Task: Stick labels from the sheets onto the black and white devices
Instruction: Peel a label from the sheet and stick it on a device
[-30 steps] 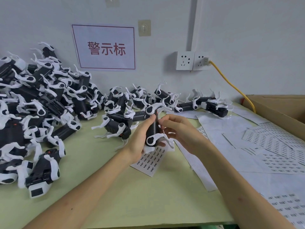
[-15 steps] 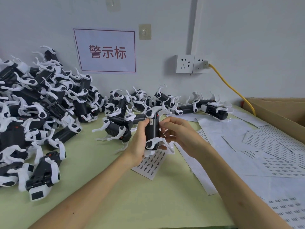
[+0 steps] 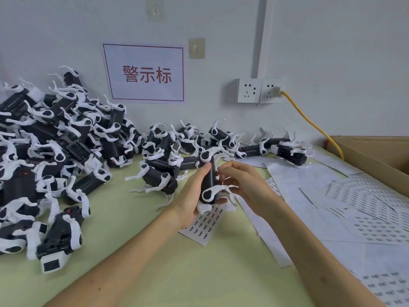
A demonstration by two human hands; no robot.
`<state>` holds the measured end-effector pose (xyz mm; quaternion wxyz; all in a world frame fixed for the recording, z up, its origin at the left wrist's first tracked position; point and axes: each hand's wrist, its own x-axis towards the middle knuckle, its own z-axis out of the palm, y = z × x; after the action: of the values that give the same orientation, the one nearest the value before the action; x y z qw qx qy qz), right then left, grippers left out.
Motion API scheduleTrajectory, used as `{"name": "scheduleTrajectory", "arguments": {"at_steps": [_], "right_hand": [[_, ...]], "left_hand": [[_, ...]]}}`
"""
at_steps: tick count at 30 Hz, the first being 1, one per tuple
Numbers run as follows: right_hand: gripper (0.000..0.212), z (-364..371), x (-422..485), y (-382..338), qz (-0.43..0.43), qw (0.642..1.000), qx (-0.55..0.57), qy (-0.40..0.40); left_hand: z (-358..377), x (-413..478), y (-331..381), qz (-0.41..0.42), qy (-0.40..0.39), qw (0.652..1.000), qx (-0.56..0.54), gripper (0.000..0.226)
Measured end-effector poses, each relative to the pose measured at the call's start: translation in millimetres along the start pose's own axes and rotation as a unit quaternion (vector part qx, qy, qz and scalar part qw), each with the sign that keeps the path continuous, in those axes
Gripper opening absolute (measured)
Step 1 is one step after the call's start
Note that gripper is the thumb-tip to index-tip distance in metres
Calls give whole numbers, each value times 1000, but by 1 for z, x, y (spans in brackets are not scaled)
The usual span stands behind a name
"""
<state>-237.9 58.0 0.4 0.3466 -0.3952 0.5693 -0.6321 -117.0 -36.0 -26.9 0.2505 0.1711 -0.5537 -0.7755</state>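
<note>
A deep pile (image 3: 44,156) of devices blocks the left of the surface (image 3: 143,258), and a row (image 3: 221,138) of them lines the wall behind. On the right, flat sheets (image 3: 354,207) cover the top up to a box (image 3: 365,156). Left hand (image 3: 190,196) and right hand (image 3: 241,185) hold a device (image 3: 209,180) mid-surface, just beside a lone device (image 3: 159,178). Bare surface lies near – between the forearms, and in a lane between pile and lone device.

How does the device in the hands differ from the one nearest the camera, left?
The held device stands upright above the table, gripped by the left hand, right hand against it; the near-left device lies flat, untouched. The near-left device shows a white end with a dark window; the held device does not. Both are black and white.
</note>
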Motion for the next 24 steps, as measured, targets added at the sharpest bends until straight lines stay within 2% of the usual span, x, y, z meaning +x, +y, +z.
{"name": "scheduleTrajectory", "arguments": {"at_steps": [5, 11, 16, 19, 24], "right_hand": [[16, 0, 0, 0, 1, 1000, -14, -5], [15, -1, 1, 0, 8, 999, -22, 24], [20, -3, 0, -1, -16, 994, 16, 104], [19, -7, 0, -4, -17, 989, 40, 142], [15, -11, 1, -5, -23, 984, 47, 172]], "left_hand": [[-5, 0, 1, -16, 58, 998, 24, 57], [-5, -1, 5, -41, 80, 996, 25, 44], [-1, 0, 6, -24, 77, 996, -31, 39], [0, 1, 7, -35, 74, 996, -28, 38], [1, -2, 8, -56, 59, 997, -13, 23]]}}
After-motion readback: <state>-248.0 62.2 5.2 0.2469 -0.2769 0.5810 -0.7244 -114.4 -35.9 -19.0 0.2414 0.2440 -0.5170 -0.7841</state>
